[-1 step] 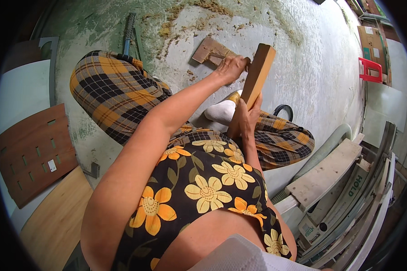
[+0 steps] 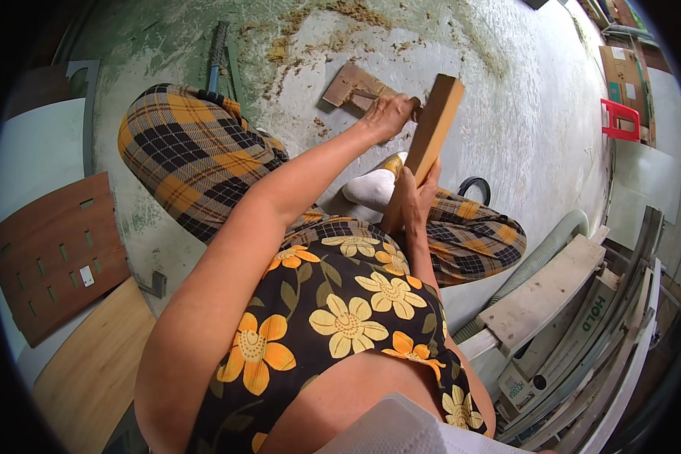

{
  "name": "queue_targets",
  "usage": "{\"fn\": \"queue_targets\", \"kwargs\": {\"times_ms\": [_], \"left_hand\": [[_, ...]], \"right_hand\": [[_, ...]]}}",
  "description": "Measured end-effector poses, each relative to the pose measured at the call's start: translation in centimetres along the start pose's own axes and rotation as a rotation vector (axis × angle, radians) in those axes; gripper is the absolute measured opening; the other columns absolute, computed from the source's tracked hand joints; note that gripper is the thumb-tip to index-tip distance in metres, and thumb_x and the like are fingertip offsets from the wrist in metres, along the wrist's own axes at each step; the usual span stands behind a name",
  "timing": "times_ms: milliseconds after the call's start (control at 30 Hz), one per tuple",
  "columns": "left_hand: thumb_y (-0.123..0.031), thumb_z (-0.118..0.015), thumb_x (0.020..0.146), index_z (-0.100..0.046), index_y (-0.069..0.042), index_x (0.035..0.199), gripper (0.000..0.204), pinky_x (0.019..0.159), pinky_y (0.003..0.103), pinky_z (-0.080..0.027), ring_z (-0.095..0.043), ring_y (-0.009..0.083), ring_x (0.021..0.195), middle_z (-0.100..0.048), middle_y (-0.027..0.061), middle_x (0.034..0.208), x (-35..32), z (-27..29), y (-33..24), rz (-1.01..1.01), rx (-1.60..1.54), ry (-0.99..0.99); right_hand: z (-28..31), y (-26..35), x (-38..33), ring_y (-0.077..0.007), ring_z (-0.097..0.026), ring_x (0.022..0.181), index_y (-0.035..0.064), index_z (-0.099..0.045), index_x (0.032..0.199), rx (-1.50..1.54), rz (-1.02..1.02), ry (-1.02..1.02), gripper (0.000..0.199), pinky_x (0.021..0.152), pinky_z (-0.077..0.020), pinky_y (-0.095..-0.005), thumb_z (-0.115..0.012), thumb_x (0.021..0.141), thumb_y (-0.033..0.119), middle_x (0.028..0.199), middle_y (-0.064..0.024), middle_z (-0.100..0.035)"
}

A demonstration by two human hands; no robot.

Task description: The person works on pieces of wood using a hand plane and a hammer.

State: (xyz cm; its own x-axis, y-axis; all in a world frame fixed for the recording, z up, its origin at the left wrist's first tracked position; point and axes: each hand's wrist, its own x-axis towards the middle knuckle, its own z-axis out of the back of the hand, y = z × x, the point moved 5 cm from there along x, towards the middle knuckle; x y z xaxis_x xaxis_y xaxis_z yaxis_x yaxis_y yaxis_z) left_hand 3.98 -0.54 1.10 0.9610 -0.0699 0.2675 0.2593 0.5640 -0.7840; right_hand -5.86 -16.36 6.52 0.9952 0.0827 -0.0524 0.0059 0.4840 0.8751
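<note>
My right hand [image 2: 418, 195] is wrapped around the lower part of a long squared wood block [image 2: 434, 121], which stands tilted over my white-socked foot [image 2: 369, 189]. My left hand [image 2: 388, 118] is closed beside the block's upper part, gripping a slim dark tool [image 2: 414, 108]. One end of it shows at the block's side; the fingers hide the middle, so its exact kind is unclear. Just past that hand, a flat reddish-brown wood piece [image 2: 348, 82] lies on the floor.
Wood shavings [image 2: 356, 10] litter the floor ahead. A long blue-handled tool [image 2: 216, 60] lies beyond my left knee. At right are a black ring [image 2: 474, 189], a red plastic stool [image 2: 620, 119], a grey hose [image 2: 541, 253] and stacked boards [image 2: 548, 295]. A slotted brown board [image 2: 60, 257] is at left.
</note>
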Motion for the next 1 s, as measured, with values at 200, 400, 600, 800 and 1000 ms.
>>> {"fn": "queue_targets", "kwargs": {"times_ms": [200,400,600,800,1000], "left_hand": [[-0.002,-0.057,0.084,-0.059,-0.007,0.112,0.029,0.076,0.048,-0.055,-0.067,0.0402,0.091,-0.066,0.0195,0.097,0.0,0.2,-0.2,0.000,0.071,-0.054],[-0.002,-0.055,0.084,-0.058,-0.009,0.111,0.028,0.076,0.049,-0.055,-0.067,0.0414,0.089,-0.065,0.0201,0.098,0.2,0.1,0.0,0.024,0.056,-0.008],[-0.023,-0.069,0.086,-0.057,-0.012,0.109,0.028,0.071,0.044,-0.057,-0.070,0.0332,0.082,-0.069,0.0137,0.096,2.1,4.0,0.8,0.234,0.085,-0.124],[-0.036,-0.076,0.079,-0.064,-0.015,0.106,0.036,0.074,0.036,-0.057,-0.070,0.0240,0.083,-0.070,0.0076,0.093,2.5,11.6,4.0,0.393,0.137,-0.545],[-0.032,-0.076,0.076,-0.065,-0.005,0.093,0.034,0.072,0.039,-0.054,-0.068,0.0275,0.079,-0.068,0.0114,0.086,1.8,12.5,7.9,0.369,-0.187,-0.569]], "right_hand": [[0.8,1.9,-0.4,-0.0263,-0.059,0.109,0.0014,-0.030,0.148,0.137,0.042,-0.093,0.074,0.096,-0.0467,-0.0366,-0.065,0.084,0.014,0.121,-0.0187,-0.058],[0.0,-0.4,0.5,-0.0287,-0.059,0.110,0.0023,-0.030,0.149,-0.012,-0.017,0.014,0.077,0.097,-0.0470,-0.0373,-0.069,0.084,0.017,0.126,-0.0213,-0.056],[1.6,0.0,0.8,-0.0215,-0.061,0.096,0.0023,-0.029,0.149,0.172,0.016,-0.105,0.074,0.086,-0.0517,-0.0346,-0.066,0.086,0.015,0.112,-0.0139,-0.059],[1.7,-0.4,1.0,-0.0186,-0.062,0.087,0.0029,-0.030,0.148,0.312,-0.112,-0.053,0.074,0.075,-0.0546,-0.0326,-0.067,0.086,0.017,0.110,-0.0127,-0.059],[2.1,-1.4,1.8,-0.0146,-0.062,0.076,0.0045,-0.032,0.148,0.232,0.093,-0.108,0.069,0.067,-0.0544,-0.0293,-0.067,0.089,0.017,0.095,-0.0088,-0.061]]}}
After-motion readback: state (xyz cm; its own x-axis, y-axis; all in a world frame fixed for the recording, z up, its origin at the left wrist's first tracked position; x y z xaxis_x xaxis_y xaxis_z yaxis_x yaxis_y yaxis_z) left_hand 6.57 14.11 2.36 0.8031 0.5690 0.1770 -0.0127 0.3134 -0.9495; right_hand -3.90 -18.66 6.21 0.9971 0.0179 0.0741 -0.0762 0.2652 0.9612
